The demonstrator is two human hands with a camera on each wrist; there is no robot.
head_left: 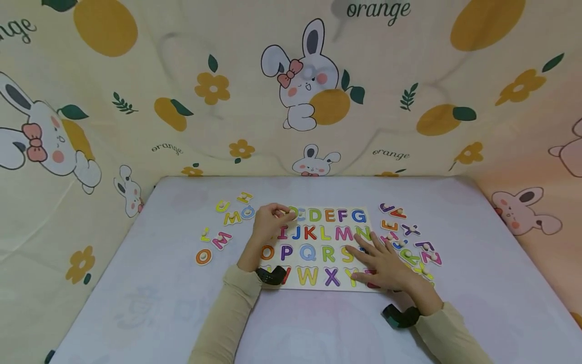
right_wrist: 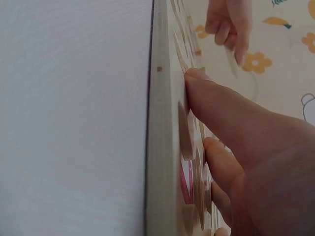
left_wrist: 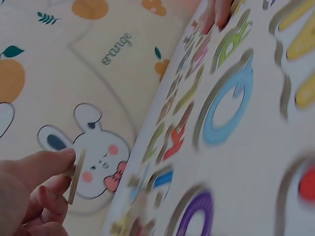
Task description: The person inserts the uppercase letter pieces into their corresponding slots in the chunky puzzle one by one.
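A white alphabet puzzle board (head_left: 313, 264) with coloured letters in recesses lies on the table. My left hand (head_left: 268, 221) pinches a thin wooden letter piece (left_wrist: 76, 177) between thumb and fingers above the board's upper left. That piece shows edge-on in the left wrist view, so its letter cannot be read; a greenish part of it shows in the head view. My right hand (head_left: 386, 265) rests with spread fingers on the board's right side, covering some letters. In the right wrist view its thumb (right_wrist: 216, 101) touches the board's face near the edge.
Left of the board lie several loose knobbed letters, among them an orange O (head_left: 203, 257), a pink M (head_left: 221, 240) and a yellow M (head_left: 232, 218). More loose letters, including a purple X (head_left: 411, 230), lie at the right. A printed cloth (head_left: 254, 101) hangs behind the table.
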